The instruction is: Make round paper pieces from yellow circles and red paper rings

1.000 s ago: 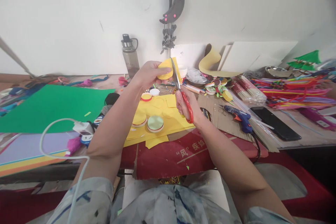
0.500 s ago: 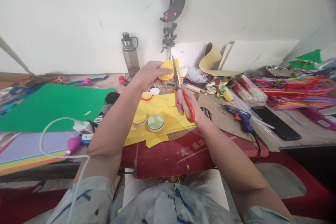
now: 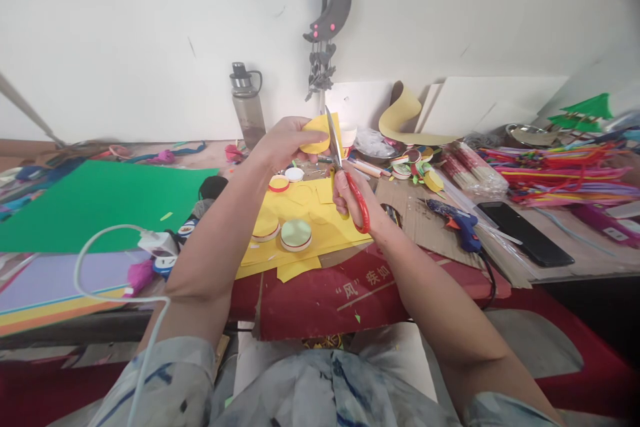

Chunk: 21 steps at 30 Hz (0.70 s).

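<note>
My left hand [image 3: 286,140] pinches a small piece of yellow sheet [image 3: 316,128] with a rounded edge, held above the table. My right hand [image 3: 353,197] is closed round the red handles of a pair of scissors [image 3: 334,137]. The blades point up and away from me, and the yellow piece lies at them. Below my hands, yellow sheets [image 3: 330,240] are spread on the table. Two round discs stand on them, a pale green one [image 3: 296,234] and a yellow one [image 3: 266,227]. Behind them are a red-rimmed yellow ring [image 3: 279,183] and a white disc [image 3: 294,175].
At left lies a green sheet [image 3: 110,203] with a white cable [image 3: 80,260] near it. A grey bottle [image 3: 249,110] stands at the back. To the right are a blue glue gun [image 3: 463,227], a black phone [image 3: 525,233] and coloured pipe cleaners [image 3: 565,170].
Hardly anything differs. Both hands, the scissors and the yellow piece keep nearly the same place, while the whole view has shifted very slightly.
</note>
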Each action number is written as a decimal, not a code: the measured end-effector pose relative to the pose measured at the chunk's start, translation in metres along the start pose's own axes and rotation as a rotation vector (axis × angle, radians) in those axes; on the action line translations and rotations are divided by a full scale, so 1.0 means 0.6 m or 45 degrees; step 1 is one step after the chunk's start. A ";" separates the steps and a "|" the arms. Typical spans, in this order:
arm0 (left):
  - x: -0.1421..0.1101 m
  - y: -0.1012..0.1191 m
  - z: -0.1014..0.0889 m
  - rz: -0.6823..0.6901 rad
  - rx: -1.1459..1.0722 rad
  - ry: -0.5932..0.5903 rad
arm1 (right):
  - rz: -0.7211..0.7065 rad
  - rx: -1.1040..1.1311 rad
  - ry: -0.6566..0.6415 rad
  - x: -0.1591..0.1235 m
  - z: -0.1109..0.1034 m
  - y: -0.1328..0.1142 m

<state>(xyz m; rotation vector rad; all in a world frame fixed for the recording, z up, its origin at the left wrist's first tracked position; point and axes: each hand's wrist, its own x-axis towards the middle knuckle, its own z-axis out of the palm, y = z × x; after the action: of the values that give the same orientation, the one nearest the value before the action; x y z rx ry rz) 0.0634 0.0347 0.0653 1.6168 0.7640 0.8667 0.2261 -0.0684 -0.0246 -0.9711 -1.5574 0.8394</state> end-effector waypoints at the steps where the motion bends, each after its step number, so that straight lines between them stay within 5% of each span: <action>1: 0.000 0.000 0.000 0.002 0.000 -0.003 | 0.004 0.012 -0.003 -0.001 0.001 -0.002; 21: 0.001 0.000 0.001 0.016 -0.084 0.002 | 0.110 0.080 0.075 -0.003 0.006 -0.005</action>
<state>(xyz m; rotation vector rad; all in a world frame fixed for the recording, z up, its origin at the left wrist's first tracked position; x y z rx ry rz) 0.0642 0.0352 0.0656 1.5641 0.7201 0.8932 0.2223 -0.0712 -0.0231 -1.0145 -1.4395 0.9069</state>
